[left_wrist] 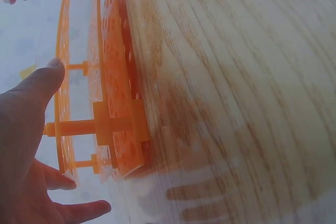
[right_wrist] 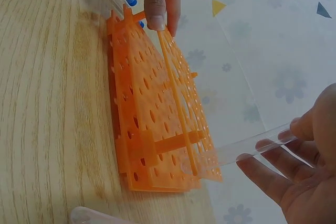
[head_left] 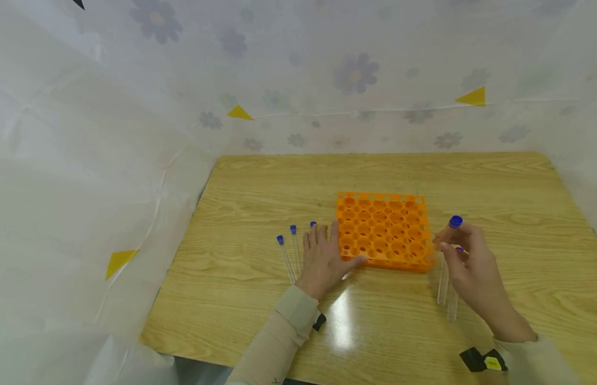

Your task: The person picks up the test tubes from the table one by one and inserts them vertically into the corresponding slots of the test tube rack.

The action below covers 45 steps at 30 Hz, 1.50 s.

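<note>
My right hand (head_left: 476, 275) pinches a clear test tube (right_wrist: 231, 153) by its upper part, just below the blue cap (head_left: 455, 221). The tube is tilted, and its lower end overlaps the right end of the orange test tube rack (head_left: 382, 231) in the right wrist view. My left hand (head_left: 322, 264) rests at the rack's front left corner. Its thumb (left_wrist: 50, 77) touches the edge of the top plate, while the other fingers reach out fairly straight along the left side. No tubes show in the rack's holes.
Several blue-capped tubes (head_left: 286, 258) lie left of the rack, partly hidden by my left hand. Other tubes (head_left: 443, 286) lie under and beside my right hand. White flowered sheeting (head_left: 303, 80) surrounds the wooden table (head_left: 250, 187) at the back and sides.
</note>
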Each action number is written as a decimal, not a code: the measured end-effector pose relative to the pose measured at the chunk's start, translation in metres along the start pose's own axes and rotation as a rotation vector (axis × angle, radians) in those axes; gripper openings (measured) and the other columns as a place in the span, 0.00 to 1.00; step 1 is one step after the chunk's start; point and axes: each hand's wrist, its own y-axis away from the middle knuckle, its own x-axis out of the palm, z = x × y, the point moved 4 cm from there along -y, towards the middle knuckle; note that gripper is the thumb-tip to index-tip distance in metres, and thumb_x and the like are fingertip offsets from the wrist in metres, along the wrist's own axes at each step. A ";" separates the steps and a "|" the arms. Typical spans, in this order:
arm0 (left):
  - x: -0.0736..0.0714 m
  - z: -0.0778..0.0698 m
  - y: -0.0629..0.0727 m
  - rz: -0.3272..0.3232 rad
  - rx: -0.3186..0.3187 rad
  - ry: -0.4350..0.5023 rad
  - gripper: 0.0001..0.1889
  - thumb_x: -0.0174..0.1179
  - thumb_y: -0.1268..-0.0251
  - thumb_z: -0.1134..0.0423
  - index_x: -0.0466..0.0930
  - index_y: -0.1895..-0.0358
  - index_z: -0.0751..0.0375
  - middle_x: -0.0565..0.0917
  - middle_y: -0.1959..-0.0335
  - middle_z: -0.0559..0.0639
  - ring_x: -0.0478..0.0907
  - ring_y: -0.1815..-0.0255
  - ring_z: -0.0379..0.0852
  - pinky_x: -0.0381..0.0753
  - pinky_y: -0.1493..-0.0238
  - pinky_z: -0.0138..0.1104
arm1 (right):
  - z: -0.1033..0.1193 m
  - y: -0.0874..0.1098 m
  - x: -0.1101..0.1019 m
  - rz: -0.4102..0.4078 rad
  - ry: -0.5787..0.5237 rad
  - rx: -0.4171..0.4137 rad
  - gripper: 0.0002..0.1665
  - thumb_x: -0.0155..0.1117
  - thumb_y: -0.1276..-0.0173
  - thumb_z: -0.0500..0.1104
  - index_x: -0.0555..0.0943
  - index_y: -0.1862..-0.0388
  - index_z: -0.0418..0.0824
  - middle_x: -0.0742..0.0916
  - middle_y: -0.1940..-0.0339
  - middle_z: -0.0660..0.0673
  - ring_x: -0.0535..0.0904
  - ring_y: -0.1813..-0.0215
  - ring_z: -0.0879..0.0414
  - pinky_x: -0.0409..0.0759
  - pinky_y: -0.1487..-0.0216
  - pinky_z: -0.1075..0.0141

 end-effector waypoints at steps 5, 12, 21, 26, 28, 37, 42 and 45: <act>0.001 0.000 0.000 0.020 -0.020 0.000 0.57 0.48 0.43 0.21 0.47 0.20 0.56 0.63 0.27 0.64 0.52 0.22 0.66 0.51 0.23 0.59 | -0.001 0.002 0.003 0.019 0.036 -0.029 0.28 0.56 0.38 0.16 0.66 0.39 0.24 0.81 0.59 0.41 0.78 0.51 0.71 0.74 0.53 0.85; 0.000 0.000 0.000 0.023 -0.026 0.010 0.57 0.49 0.43 0.21 0.47 0.20 0.56 0.62 0.27 0.64 0.51 0.21 0.66 0.50 0.23 0.59 | -0.003 0.004 0.005 0.036 0.057 -0.040 0.28 0.57 0.40 0.16 0.66 0.41 0.24 0.80 0.58 0.41 0.77 0.51 0.72 0.74 0.52 0.86; 0.002 0.001 -0.002 0.032 -0.039 -0.019 0.57 0.47 0.44 0.19 0.46 0.19 0.54 0.62 0.26 0.62 0.52 0.21 0.65 0.51 0.22 0.58 | -0.005 0.006 0.006 0.064 0.047 -0.028 0.27 0.57 0.40 0.15 0.66 0.42 0.24 0.80 0.59 0.42 0.77 0.51 0.73 0.74 0.52 0.87; 0.002 0.001 -0.002 0.031 -0.041 -0.027 0.57 0.47 0.45 0.19 0.45 0.19 0.53 0.63 0.26 0.62 0.52 0.21 0.65 0.51 0.22 0.58 | -0.005 0.006 0.006 0.069 0.038 -0.031 0.26 0.57 0.40 0.15 0.66 0.43 0.23 0.80 0.59 0.43 0.77 0.51 0.72 0.74 0.52 0.87; 0.003 0.001 -0.002 0.030 -0.039 -0.031 0.57 0.47 0.45 0.19 0.45 0.19 0.54 0.63 0.26 0.62 0.52 0.21 0.65 0.52 0.23 0.58 | -0.006 0.006 0.006 0.075 0.038 -0.031 0.26 0.57 0.40 0.15 0.66 0.44 0.23 0.80 0.58 0.43 0.77 0.51 0.71 0.74 0.51 0.86; 0.002 0.001 -0.001 0.042 -0.040 -0.023 0.57 0.47 0.44 0.20 0.45 0.19 0.54 0.62 0.26 0.63 0.51 0.21 0.65 0.51 0.22 0.58 | -0.008 0.009 0.006 0.095 0.036 -0.018 0.22 0.57 0.39 0.16 0.67 0.46 0.25 0.79 0.57 0.46 0.78 0.50 0.70 0.74 0.50 0.86; 0.002 0.001 -0.001 0.033 -0.036 -0.010 0.57 0.48 0.43 0.20 0.45 0.19 0.55 0.63 0.26 0.63 0.52 0.22 0.66 0.51 0.23 0.59 | -0.009 0.011 0.006 0.108 0.046 0.017 0.20 0.57 0.37 0.18 0.68 0.48 0.26 0.80 0.57 0.48 0.77 0.50 0.71 0.74 0.50 0.86; 0.003 0.001 -0.001 0.037 -0.037 0.001 0.57 0.48 0.44 0.20 0.45 0.19 0.54 0.62 0.26 0.63 0.51 0.21 0.66 0.50 0.22 0.59 | -0.010 0.014 0.006 0.120 0.059 0.060 0.18 0.58 0.36 0.19 0.69 0.50 0.28 0.80 0.57 0.48 0.76 0.50 0.72 0.73 0.49 0.87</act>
